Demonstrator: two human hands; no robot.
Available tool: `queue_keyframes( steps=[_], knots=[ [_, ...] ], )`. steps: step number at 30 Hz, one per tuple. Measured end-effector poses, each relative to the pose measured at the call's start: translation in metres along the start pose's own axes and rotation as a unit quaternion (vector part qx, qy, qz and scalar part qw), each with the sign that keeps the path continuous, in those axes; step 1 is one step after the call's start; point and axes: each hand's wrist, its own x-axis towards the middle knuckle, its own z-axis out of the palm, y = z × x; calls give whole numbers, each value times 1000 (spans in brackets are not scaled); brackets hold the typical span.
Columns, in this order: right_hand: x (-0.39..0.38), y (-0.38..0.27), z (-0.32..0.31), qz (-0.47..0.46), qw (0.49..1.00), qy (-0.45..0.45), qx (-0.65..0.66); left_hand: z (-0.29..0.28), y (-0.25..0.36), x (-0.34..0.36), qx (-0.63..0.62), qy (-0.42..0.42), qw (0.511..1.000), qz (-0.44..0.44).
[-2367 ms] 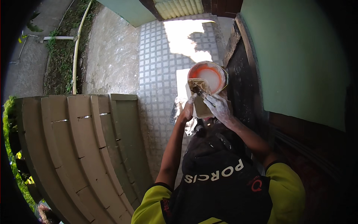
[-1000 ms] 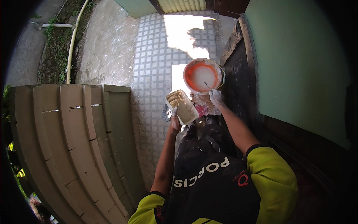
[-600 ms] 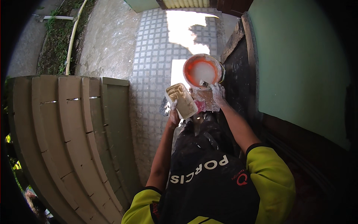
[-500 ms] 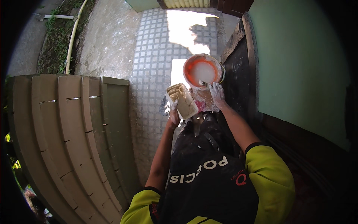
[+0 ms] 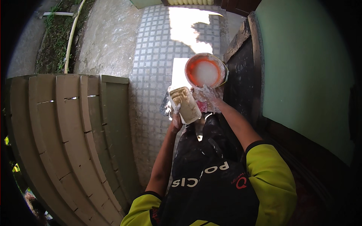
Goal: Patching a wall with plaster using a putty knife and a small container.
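My left hand (image 5: 176, 117) grips a cream-coloured rectangular plastic tub (image 5: 190, 111) by its near left side. Its hollow faces up, and tan residue coats the inside. Just ahead and to the right stands a round bucket (image 5: 193, 77), orange inside, with a pale whitish liquid in it. My right hand (image 5: 211, 94), coated in white, is at the near rim of the bucket. Motion smears its fingers, so whether they hold anything is unclear.
Under the bucket's near side lies a stained board (image 5: 222, 107) with a pink-red patch (image 5: 202, 107). A dark panel (image 5: 241, 71) and a green wall (image 5: 305, 67) border the right. A slatted beige fence (image 5: 68, 139) rises at left. Patterned tiles (image 5: 154, 56) cover the floor.
My right hand has drawn back slightly left and nearer to me from the bucket's rim. A small flat-ended thing at its fingertips no longer shows clearly. The tub has barely shifted.
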Motion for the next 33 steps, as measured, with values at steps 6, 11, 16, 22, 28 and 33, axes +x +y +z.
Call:
queue_keyframes(
  steps=[6,11,16,22,28,33],
  knots=[
    [-44,-50,-19,36,943,-10,-329,-28,0,-17,-2,57,998,-10],
    [-70,-50,-72,-57,883,-31,-465,-27,-4,-9,-9,42,999,-16],
    [-74,-52,-98,-32,848,-23,-528,-35,-7,-3,-21,51,998,-21],
    [-68,-73,-108,185,916,69,-350,-21,5,-5,-38,45,998,-26],
    [-67,-79,-99,213,936,211,-186,-14,7,-7,-55,55,997,-17],
    [-52,-46,-85,308,908,263,112,-9,6,-4,-25,59,998,-20]
  ],
)
